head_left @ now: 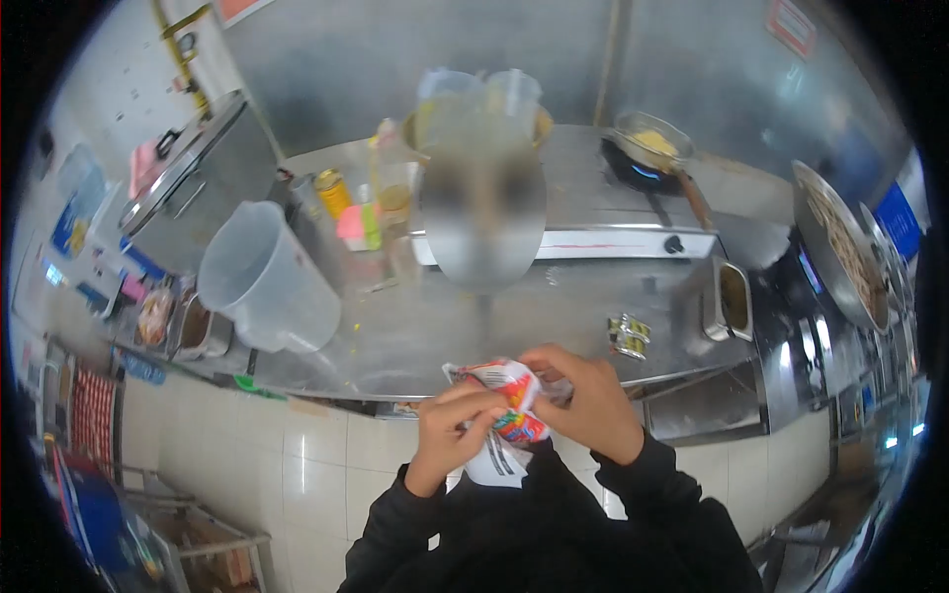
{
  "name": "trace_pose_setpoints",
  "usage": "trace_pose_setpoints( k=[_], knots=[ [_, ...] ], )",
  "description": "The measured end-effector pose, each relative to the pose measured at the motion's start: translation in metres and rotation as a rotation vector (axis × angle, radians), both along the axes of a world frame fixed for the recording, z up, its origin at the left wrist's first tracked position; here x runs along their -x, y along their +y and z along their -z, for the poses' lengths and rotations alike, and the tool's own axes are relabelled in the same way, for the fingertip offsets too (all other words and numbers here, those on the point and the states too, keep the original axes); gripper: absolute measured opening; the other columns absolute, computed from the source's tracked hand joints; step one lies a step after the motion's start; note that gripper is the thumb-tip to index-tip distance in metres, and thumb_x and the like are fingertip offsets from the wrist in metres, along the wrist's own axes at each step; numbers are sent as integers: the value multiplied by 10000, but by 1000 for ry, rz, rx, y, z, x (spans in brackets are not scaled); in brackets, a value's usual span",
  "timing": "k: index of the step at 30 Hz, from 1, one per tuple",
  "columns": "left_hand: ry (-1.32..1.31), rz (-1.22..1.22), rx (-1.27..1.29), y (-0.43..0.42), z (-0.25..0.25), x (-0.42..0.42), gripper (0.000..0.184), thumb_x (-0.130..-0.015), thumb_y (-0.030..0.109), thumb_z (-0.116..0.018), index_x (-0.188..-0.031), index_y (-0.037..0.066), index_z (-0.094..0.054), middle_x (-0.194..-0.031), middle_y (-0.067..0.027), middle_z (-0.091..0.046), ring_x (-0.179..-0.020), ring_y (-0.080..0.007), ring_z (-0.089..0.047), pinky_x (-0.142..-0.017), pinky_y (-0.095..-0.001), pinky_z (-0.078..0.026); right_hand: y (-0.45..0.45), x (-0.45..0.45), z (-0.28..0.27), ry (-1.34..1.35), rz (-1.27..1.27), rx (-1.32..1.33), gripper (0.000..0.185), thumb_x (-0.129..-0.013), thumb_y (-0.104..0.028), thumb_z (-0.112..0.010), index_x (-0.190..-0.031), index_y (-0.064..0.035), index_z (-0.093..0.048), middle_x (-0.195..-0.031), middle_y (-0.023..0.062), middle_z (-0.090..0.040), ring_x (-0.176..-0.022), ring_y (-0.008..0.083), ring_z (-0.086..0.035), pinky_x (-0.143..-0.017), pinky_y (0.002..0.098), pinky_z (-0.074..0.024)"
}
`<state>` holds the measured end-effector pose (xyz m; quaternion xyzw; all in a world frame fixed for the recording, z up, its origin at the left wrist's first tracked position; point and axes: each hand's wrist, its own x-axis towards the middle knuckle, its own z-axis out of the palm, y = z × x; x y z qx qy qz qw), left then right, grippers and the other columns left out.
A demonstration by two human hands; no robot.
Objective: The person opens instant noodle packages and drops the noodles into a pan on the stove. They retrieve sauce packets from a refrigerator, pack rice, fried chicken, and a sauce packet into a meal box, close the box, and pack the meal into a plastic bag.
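Observation:
A crinkled red, orange and white packet (521,427) is held between both hands at the counter's front edge. My left hand (458,425) pinches its left side with thumb and forefinger. On the right side, my right hand (585,398) grips the packet, its fingers curled round it. White paper or wrapper with dark print (494,465) hangs below the hands. What the packet contains cannot be made out. Small green and silver sachets (629,336) lie on the steel counter (554,336) to the right of the hands.
A large translucent jug (272,282) stands at the left, near a yellow can (333,192). At the back right, a pan with yellow contents (649,140) sits over a blue flame. Nearer are a rectangular metal container (733,301) and a large wok (840,247).

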<state>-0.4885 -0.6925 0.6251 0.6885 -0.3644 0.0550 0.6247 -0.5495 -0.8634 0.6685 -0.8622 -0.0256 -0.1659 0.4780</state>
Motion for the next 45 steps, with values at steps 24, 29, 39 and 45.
trace_pose_setpoints(
  k=[24, 29, 39, 45],
  knots=[
    [288, -62, 146, -54, 31, -29, 72, -799, 38, -603, -784, -29, -626, -694, -25, -547, -565, -43, -428, -471, -176, -292, -61, 27, 14, -160, -195, 191, 98, -734, -145, -653, -775, -74, -601, -1168, 98, -460, -1092, 315, -415, -925, 415, -305],
    [200, 41, -31, -50, 24, -24, 39, -771, 17, -616, -791, -5, -640, -719, -52, -596, -541, -69, -471, -461, -191, -337, -63, 27, 10, -132, -183, 99, 55, -753, -114, -612, -795, -79, -612, -1209, 130, -436, -1104, 328, -411, -898, 421, -335],
    [204, 652, -501, -49, 16, -5, 116, -733, 27, -640, -846, 49, -656, -735, -76, -615, -600, -178, -576, -531, -242, -434, -47, 49, 65, 451, -622, 136, 373, -812, -313, -550, -1077, -52, -521, -1001, 184, -492, -855, 341, -558, -708, 401, -455],
    [417, 893, -780, -30, 26, -39, 909, -467, 228, -845, -1267, 145, -424, -1176, -66, -531, -938, -176, -545, -663, -260, -438, -52, 55, 63, 670, -692, 121, 342, -838, -328, -555, -1008, -31, -550, -1016, 139, -490, -880, 342, -556, -737, 398, -455]
  ],
)
